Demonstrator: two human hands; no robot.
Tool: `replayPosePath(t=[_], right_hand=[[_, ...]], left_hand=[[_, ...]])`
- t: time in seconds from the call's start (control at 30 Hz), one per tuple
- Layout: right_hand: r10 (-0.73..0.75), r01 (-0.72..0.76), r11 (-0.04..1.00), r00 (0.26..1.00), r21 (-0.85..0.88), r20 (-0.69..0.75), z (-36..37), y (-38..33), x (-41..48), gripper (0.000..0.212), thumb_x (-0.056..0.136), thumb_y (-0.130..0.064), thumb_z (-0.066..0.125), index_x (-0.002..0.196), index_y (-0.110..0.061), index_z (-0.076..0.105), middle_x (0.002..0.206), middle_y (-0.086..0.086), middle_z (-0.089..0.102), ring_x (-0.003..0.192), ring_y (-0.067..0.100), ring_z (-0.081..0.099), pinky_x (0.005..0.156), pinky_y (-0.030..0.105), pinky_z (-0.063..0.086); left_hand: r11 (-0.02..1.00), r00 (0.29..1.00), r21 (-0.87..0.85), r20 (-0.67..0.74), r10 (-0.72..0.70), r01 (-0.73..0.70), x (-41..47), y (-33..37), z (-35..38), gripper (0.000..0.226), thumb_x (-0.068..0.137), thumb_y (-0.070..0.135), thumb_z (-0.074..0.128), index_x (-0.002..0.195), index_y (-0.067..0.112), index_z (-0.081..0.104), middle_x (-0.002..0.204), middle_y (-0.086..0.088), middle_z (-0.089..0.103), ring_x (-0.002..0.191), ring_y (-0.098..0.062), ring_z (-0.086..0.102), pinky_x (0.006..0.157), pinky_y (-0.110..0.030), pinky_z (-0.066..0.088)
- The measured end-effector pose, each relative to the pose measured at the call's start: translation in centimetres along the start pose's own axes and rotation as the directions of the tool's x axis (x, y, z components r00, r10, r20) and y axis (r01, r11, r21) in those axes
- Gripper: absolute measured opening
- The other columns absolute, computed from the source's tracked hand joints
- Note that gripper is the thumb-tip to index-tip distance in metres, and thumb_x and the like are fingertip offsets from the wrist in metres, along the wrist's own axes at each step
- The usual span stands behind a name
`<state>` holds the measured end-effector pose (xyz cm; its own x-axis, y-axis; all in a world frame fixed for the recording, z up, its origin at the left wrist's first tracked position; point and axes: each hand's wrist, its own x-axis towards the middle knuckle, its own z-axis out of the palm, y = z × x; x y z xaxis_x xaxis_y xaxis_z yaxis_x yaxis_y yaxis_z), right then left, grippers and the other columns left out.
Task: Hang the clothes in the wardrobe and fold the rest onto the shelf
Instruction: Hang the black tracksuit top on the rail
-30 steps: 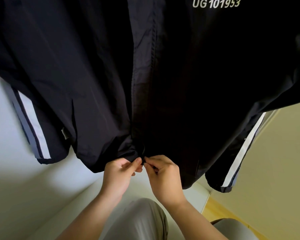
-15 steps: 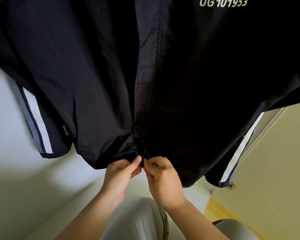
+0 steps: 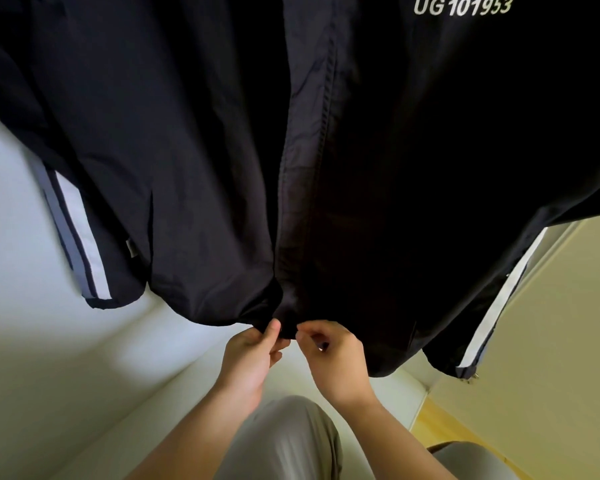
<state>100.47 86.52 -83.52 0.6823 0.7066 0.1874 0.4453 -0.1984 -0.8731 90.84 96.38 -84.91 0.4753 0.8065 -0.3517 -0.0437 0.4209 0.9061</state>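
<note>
Hanging overhead, a thin dark navy jacket (image 3: 187,133) fills the view, its white-and-grey striped sleeve (image 3: 84,244) at left. At the hem's centre the left hand (image 3: 253,355) pinches one front edge; the right hand (image 3: 336,362), just beside it, pinches the other. A second striped sleeve (image 3: 496,303) hangs right.

Dark track jacket (image 3: 194,150) hangs overhead, white "UG 101953" print (image 3: 462,5) on chest, white stripes down both sleeves. Left hand (image 3: 248,355) and right hand (image 3: 333,355) each pinch the bottom hem at the front zipper, fingertips nearly touching. Grey trousers (image 3: 284,441) below.
</note>
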Motion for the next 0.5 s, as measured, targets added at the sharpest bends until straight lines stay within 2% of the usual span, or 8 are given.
replayPosePath(t=[0.17,0.27,0.43,0.5], right_hand=[[0.167,-0.168,0.985,0.986,0.031,0.025,0.6,0.3,0.2,0.008,0.091,-0.024,0.07,0.095,-0.019,0.074,0.085,-0.012,0.072,0.082,-0.007,0.063,0.069,0.006,0.046],[0.195,-0.196,0.98,0.98,0.018,0.023,0.9,0.2,0.1,0.007,0.091,-0.024,0.069,0.093,-0.02,0.074,0.083,-0.013,0.072,0.081,-0.009,0.063,0.067,0.006,0.046],[0.214,-0.214,0.977,0.975,-0.014,0.061,0.9,0.2,0.2,0.013,0.093,-0.027,0.066,0.099,-0.019,0.075,0.087,-0.013,0.072,0.081,-0.004,0.065,0.069,0.006,0.046],[0.213,-0.211,0.977,0.974,-0.031,0.077,0.8,0.2,0.4,0.016,0.095,-0.026,0.064,0.104,-0.017,0.073,0.09,-0.013,0.071,0.082,-0.003,0.063,0.069,0.004,0.045]], left_hand=[[0.996,0.997,0.082,-0.068,0.038,-0.033,0.4,-0.7,0.0,0.02,0.098,0.021,0.062,0.089,0.008,0.074,0.079,-0.005,0.076,0.082,-0.024,0.069,0.088,-0.039,0.056],[0.993,0.995,0.11,-0.082,0.052,-0.043,0.5,-1.0,-0.1,0.021,0.098,0.02,0.062,0.086,0.007,0.074,0.076,-0.006,0.075,0.076,-0.022,0.068,0.088,-0.042,0.056],[0.976,0.99,0.193,-0.071,0.118,-0.102,0.8,-1.0,-0.5,0.015,0.095,0.02,0.066,0.088,0.01,0.073,0.079,-0.004,0.076,0.083,-0.024,0.072,0.085,-0.04,0.056],[0.974,0.993,0.217,-0.076,0.087,-0.069,1.3,-0.9,-0.8,0.011,0.093,0.017,0.067,0.09,0.009,0.074,0.08,-0.003,0.077,0.086,-0.023,0.073,0.081,-0.035,0.056]])
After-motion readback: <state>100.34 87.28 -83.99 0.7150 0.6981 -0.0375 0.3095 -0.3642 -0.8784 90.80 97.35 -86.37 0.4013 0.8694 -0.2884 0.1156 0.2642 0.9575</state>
